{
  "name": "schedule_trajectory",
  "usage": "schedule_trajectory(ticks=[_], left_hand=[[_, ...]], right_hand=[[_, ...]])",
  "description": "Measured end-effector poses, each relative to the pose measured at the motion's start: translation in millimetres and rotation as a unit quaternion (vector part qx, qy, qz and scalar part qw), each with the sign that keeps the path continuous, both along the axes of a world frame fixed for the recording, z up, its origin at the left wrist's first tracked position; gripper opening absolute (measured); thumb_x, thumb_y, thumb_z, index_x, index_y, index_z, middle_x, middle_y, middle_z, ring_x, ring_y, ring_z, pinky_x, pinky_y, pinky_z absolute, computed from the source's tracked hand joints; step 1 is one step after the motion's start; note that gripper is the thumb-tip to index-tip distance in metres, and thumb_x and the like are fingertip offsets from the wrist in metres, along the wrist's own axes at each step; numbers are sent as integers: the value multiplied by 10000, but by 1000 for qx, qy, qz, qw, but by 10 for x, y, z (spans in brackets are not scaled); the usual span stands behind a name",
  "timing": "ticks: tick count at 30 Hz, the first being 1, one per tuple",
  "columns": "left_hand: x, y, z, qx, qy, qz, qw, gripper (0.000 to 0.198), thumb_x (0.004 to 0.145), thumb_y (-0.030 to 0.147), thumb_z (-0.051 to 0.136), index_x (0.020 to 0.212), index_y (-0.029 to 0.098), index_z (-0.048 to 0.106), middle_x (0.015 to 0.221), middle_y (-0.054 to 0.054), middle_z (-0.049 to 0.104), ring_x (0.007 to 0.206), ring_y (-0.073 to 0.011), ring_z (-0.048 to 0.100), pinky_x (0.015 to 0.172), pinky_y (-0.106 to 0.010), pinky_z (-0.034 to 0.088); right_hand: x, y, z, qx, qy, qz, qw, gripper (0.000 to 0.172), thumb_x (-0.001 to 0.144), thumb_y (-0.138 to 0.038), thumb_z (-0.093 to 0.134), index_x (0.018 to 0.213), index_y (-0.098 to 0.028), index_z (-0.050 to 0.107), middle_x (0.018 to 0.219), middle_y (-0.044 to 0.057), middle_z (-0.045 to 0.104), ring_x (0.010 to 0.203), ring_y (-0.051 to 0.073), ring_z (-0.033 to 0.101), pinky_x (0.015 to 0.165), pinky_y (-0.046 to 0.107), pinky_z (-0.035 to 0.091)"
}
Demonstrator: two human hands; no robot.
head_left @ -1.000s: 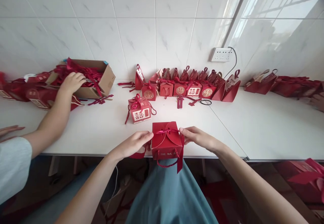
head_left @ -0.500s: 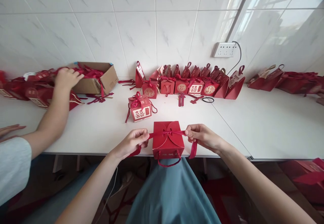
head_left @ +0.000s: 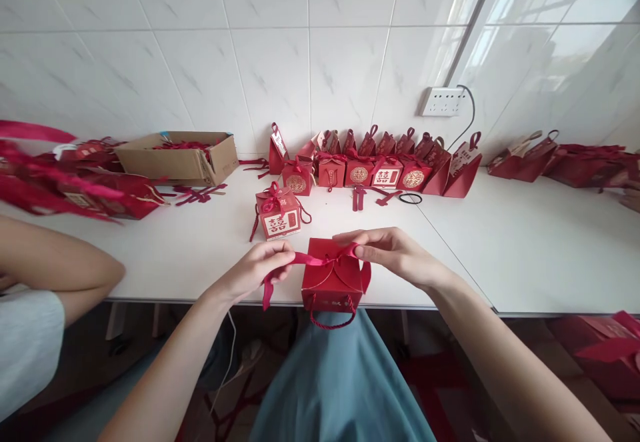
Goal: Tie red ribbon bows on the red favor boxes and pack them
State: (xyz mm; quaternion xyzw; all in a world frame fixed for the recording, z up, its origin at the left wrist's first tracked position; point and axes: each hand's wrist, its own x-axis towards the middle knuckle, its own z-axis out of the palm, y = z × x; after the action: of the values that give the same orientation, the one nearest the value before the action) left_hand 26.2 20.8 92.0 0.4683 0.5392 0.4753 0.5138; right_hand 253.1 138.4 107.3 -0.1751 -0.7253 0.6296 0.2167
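A red gift box (head_left: pixel 332 289) with a twisted cord handle sits at the table's front edge, right before me. A red ribbon (head_left: pixel 309 259) passes through the slots in its lid and crosses at the middle. My left hand (head_left: pixel 267 265) pinches one end of it left of the box, with the tail hanging below the fingers. At the lid's right side my right hand (head_left: pixel 383 250) pinches the other part, close to the crossing. Just behind stands a box tied with a bow (head_left: pixel 278 212), upright, its front label showing.
Red boxes (head_left: pixel 385 172) line the wall. A cardboard carton (head_left: pixel 173 162) with ribbons stands at the back left. Ribbon pieces (head_left: pixel 200 194) and a black ring (head_left: pixel 411 198) lie on the table (head_left: pixel 465 249). A co-worker's arm (head_left: pixel 60 255) and blurred ribbons are at left.
My right hand has moved left to the box lid, bringing its ribbon end nearer the crossing. The co-worker's arm has drawn back left from the carton, with ribbons sweeping leftward.
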Motion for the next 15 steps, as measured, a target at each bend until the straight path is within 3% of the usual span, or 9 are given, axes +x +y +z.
schedule_trajectory(ticks=[3, 6, 9, 12, 15], left_hand=[[25, -10, 121, 20, 34, 6, 999, 221, 755, 391, 634, 700, 181, 597, 527, 18, 470, 430, -91, 404, 414, -216, 311], [46, -44, 187, 59, 151, 19, 987, 299, 681, 330, 712, 951, 213, 663, 755, -46, 626, 606, -156, 581, 497, -225, 420], [85, -88, 232, 104, 297, 23, 949, 363, 696, 279, 695, 1055, 266, 645, 918, -51, 673, 855, -227, 639, 658, -262, 489], [130, -109, 276, 128, 424, -5, 897, 168, 833, 298, 530, 927, 256, 662, 857, -29, 670, 784, -201, 627, 698, -277, 483], [157, -104, 315, 181, 479, 17, 859, 220, 858, 285, 493, 1013, 260, 647, 997, -44, 643, 897, -211, 616, 788, -290, 475]], right_hand=[[-162, -53, -12, 48, -7, -36, 998, 292, 789, -454, 633, 770, -164, 671, 811, 43, 692, 739, 165, 618, 676, 279, 469], [-268, -89, -80, 110, -8, -85, 990, 271, 804, -426, 602, 760, -167, 668, 731, 23, 685, 660, 152, 601, 619, 268, 463], [-295, -116, -121, 151, -2, -96, 984, 233, 827, -378, 567, 823, -181, 692, 857, 38, 717, 767, 180, 641, 690, 287, 489], [-285, -132, -138, 184, 2, -93, 979, 212, 845, -320, 533, 881, -196, 700, 1006, 48, 711, 882, 198, 652, 777, 309, 492], [-289, -130, -175, 182, 0, -106, 978, 194, 842, -306, 526, 865, -191, 681, 951, 49, 716, 849, 188, 655, 759, 306, 494]])
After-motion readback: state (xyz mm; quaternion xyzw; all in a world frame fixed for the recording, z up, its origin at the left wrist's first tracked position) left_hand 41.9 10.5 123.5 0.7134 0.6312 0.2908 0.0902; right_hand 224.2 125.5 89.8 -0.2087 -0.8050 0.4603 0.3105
